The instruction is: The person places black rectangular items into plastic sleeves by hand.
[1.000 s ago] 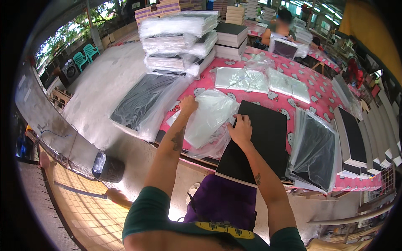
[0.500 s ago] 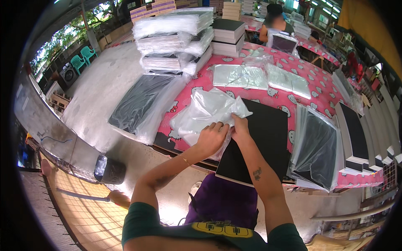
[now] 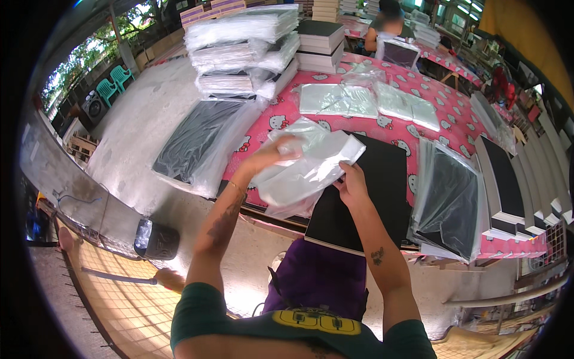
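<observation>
A clear plastic bag [image 3: 326,167] is pinched at its right edge by my right hand [image 3: 353,184], thumb and fingers closed on it. Over the bag's left part passes my left hand [image 3: 274,154], its fingers smeared by motion; whether it grips the plastic I cannot tell. Beneath my right hand and forearm lies a large flat black panel [image 3: 382,179], partly covered by the bag. More crumpled clear plastic [image 3: 299,128] lies behind and under the bag on the pink patterned tablecloth [image 3: 326,75].
Stacks of plastic-wrapped black-covered slabs [image 3: 245,54] stand at the back left, with one wrapped piece [image 3: 194,140] nearer. Flat bundles of clear bags [image 3: 338,100] lie beyond my hands. To the right are wrapped black panels [image 3: 448,200] and thick black-and-white blocks [image 3: 502,179]. Another person [image 3: 388,27] works behind.
My left hand has moved left and away from my right hand, across the plastic. The bag now spreads flatter, its right corner tilted up in my right hand.
</observation>
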A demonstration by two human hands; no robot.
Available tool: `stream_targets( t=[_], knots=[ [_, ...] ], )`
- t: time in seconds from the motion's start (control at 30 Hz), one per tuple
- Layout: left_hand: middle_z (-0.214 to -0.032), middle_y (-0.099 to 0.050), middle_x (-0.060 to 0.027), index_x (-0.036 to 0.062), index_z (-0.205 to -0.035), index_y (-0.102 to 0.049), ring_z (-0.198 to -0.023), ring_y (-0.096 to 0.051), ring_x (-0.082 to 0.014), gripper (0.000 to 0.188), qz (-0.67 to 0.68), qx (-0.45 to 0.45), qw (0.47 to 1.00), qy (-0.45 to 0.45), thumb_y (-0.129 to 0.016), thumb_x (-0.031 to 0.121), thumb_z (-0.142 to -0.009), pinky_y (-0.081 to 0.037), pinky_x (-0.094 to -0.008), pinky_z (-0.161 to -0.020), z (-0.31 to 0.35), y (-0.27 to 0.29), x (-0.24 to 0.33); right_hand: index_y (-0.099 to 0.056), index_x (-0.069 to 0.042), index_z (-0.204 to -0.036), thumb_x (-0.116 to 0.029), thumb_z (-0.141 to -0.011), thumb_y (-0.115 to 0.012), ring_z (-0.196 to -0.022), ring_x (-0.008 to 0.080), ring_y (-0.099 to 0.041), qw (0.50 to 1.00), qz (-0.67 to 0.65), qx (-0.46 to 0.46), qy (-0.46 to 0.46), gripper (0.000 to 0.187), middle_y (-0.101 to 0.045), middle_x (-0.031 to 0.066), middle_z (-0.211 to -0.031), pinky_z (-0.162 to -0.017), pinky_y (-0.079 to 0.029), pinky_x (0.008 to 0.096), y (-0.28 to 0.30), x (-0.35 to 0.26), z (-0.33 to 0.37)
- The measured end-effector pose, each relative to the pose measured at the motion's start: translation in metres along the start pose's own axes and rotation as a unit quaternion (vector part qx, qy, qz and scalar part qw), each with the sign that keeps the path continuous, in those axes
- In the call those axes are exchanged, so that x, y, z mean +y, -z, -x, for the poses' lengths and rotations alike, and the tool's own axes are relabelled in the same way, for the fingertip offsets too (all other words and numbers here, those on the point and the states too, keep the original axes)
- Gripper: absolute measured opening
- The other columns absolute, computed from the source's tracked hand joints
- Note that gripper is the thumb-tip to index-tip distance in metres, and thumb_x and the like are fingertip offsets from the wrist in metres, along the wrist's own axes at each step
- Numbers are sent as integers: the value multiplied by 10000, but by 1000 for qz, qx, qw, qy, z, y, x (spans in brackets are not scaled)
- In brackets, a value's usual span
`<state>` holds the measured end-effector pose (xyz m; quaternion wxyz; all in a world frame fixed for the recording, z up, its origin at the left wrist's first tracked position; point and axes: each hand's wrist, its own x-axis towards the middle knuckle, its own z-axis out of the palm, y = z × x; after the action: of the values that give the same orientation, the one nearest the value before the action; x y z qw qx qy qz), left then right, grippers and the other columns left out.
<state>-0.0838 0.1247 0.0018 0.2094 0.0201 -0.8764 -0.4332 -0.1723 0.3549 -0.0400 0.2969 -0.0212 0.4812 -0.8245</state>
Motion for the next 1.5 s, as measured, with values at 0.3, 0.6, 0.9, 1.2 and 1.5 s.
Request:
stream_targets(
  t=[0.3,0.6,0.9,1.2,1.5],
  knots=[
    [-832,-656,-183,73,-1009,-654,-794,-644,-359,214,-191,133,972,-17,-619,147,-812,-510,-441,-700,-25,-28,-46,-419,-107,-1307,-146,-964,-447,-1116,239,-522,997,-46,18,-65,346,-504,92,-1245,-951,-425,558,-3,1,10],
    [-1050,-607,-171,63,-1243,-566,-871,-617,-314,465,-169,0,985,18,-682,140,-800,-491,-370,-771,48,-55,56,-496,-79,-1209,-220,-953,-511,-1087,242,-538,968,-196,-160,1,293,-540,98,-1159,-988,-429,485,-15,1,12],
    [-924,-696,-117,-26,-1079,-644,-817,-633,-188,327,-19,-138,990,19,-655,128,-790,-481,-329,-774,-50,87,78,-558,-39,-1155,-239,-849,-639,-1030,335,-559,628,713,24,311,375,-555,193,-1083,-821,-485,405,-20,20,15],
    [-954,-627,-194,-7,-1017,-664,-889,-595,-386,263,-344,95,899,-253,-597,16,-763,-476,-426,-806,-145,131,96,-539,-18,-1069,-231,-976,-489,-909,245,-621,988,-1,81,132,237,-616,121,-989,-823,-505,401,11,-4,-34],
    [-998,-584,-109,86,-1097,-636,-915,-615,-272,362,-481,-17,819,-314,-615,60,-737,-541,-356,-728,-15,50,84,-502,-2,-1197,-138,-860,-668,-1006,173,-562,964,72,88,239,399,-586,95,-1087,-867,-466,320,102,-93,60]
  ],
)
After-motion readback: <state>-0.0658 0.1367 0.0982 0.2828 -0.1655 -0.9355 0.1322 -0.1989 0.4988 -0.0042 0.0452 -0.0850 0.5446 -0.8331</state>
